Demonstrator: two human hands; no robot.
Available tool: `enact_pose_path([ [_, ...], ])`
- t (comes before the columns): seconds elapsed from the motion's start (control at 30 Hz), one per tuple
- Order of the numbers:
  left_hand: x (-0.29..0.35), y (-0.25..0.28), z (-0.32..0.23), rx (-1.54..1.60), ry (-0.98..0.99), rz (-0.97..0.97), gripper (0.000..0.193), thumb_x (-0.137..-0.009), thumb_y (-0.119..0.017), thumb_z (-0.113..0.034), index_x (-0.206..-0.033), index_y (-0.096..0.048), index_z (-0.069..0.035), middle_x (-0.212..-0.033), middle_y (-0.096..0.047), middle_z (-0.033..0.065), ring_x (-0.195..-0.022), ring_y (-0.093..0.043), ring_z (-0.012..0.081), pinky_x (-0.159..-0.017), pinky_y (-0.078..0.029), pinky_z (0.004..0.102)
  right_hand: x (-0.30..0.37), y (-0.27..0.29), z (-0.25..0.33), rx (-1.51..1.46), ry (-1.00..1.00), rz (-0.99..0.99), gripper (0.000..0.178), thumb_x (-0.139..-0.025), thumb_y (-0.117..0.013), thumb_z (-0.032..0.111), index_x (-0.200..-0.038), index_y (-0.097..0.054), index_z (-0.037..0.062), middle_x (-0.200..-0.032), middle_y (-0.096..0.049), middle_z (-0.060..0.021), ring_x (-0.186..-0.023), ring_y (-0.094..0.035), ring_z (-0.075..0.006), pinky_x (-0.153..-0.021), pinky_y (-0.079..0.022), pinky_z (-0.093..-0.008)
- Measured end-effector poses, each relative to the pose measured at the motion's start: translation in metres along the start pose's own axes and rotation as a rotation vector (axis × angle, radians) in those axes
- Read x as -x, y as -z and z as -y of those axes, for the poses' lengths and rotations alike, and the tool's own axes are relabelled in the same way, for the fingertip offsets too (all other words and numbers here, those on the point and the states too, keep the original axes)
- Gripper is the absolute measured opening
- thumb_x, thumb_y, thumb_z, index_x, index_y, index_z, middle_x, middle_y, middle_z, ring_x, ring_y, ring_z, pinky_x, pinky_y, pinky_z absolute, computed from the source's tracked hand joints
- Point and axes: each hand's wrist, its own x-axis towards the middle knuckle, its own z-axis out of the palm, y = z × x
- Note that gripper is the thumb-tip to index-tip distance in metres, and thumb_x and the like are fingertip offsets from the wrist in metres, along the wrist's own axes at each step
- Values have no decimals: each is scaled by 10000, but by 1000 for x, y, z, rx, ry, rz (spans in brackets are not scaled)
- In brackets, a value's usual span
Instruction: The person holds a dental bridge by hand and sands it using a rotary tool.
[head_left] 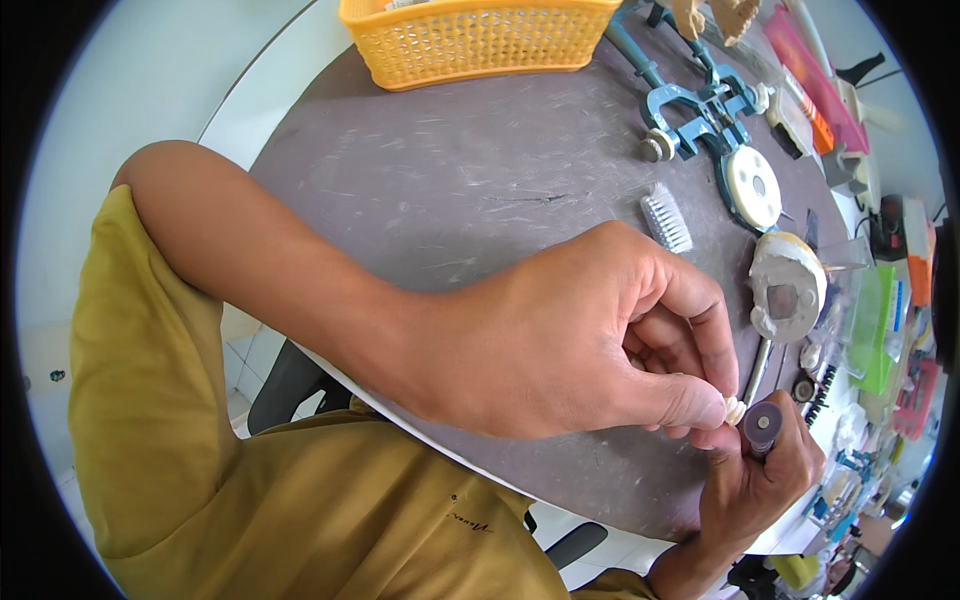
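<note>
A cream piece (pixel 735 411) is pinched between the thumb and fingers of the left hand (pixel 570 345), above the bench (pixel 420 190) towards its right edge. A purple tool (pixel 762 424) is gripped in the curled right hand (pixel 760 480), close beside the piece; whether they touch cannot be told. The far edge is occupied by a yellow basket (pixel 480 48).

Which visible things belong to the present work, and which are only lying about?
In use:
small cream piece, in the left hand
purple tool, in the right hand

Apparently just lying about:
yellow basket
blue metal frame
brush
plaster cast
</note>
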Motion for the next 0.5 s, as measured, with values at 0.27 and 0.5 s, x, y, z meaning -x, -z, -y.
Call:
enact_pose_path([
  [0.27, 3, 0, 1, 24, -74, 31, 128, -856, -641, -73, -813, -622, 46, -789, -692, 91, -742, -653, 99, -702, -497, 215, 1, 1, 1, 11, 21, 24, 663, -677, -673, 616, -605, -377, 28, -529, -292, -21, -455, -307, -139, -437, -204, -304],
  [0.5, 3, 0, -3, 6, -44, 46, 108, -843, -644, -45, -808, -625, 56, -795, -693, 107, -751, -663, 119, -721, -519, 224, 3, -1, -4, 52, 20, 7, 726, -529, -677, 711, -552, -370, 54, -491, -293, 2, -418, -329, -117, -404, -211, -295],
])
